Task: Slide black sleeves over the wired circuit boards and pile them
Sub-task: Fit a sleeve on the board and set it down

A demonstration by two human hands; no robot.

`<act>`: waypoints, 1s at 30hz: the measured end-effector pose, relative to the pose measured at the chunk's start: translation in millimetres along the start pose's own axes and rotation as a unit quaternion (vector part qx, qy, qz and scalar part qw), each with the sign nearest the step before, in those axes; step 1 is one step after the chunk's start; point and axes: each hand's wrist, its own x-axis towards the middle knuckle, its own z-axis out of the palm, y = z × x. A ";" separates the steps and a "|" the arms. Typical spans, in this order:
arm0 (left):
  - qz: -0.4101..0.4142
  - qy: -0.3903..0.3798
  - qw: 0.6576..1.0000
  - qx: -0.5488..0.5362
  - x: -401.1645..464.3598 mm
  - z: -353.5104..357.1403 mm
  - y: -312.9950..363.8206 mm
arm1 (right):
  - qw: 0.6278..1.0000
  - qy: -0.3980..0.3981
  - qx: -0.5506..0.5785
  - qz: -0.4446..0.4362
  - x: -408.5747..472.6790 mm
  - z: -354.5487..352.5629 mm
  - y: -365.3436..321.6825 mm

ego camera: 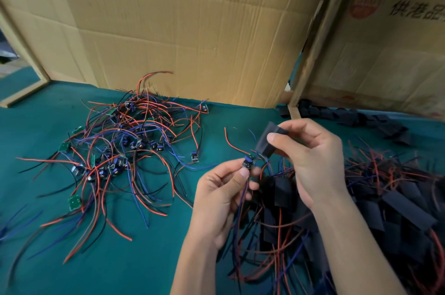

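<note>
My left hand (224, 196) pinches a small wired circuit board (248, 162) between thumb and fingers, its red and blue wires sticking up and trailing down. Just above and to the right, my right hand (313, 157) holds a flat black sleeve (268, 142), its lower end close to the board. A tangled heap of bare wired boards (120, 148) lies on the green table to the left. A pile of sleeved boards (361, 210) with red and blue wires spreads under and right of my hands.
Large cardboard sheets (187, 30) stand upright along the back of the green table (156, 258). A wooden post (313, 49) rises at the right, with loose black sleeves (349, 118) strewn at its foot. A printed carton (397, 42) stands behind them.
</note>
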 end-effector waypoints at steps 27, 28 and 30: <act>-0.003 0.079 0.997 0.014 5.4 -1.3 -1.8 | 0.983 -0.070 -0.113 0.124 0.1 -71.0 -78.3; -0.003 0.092 0.996 0.023 6.8 -0.8 -3.2 | 0.968 -0.057 -0.207 0.130 -1.4 -84.0 -84.8; -0.001 0.106 0.993 0.048 8.6 0.4 -6.4 | 0.923 -0.014 -0.373 0.097 -0.5 -89.3 -90.9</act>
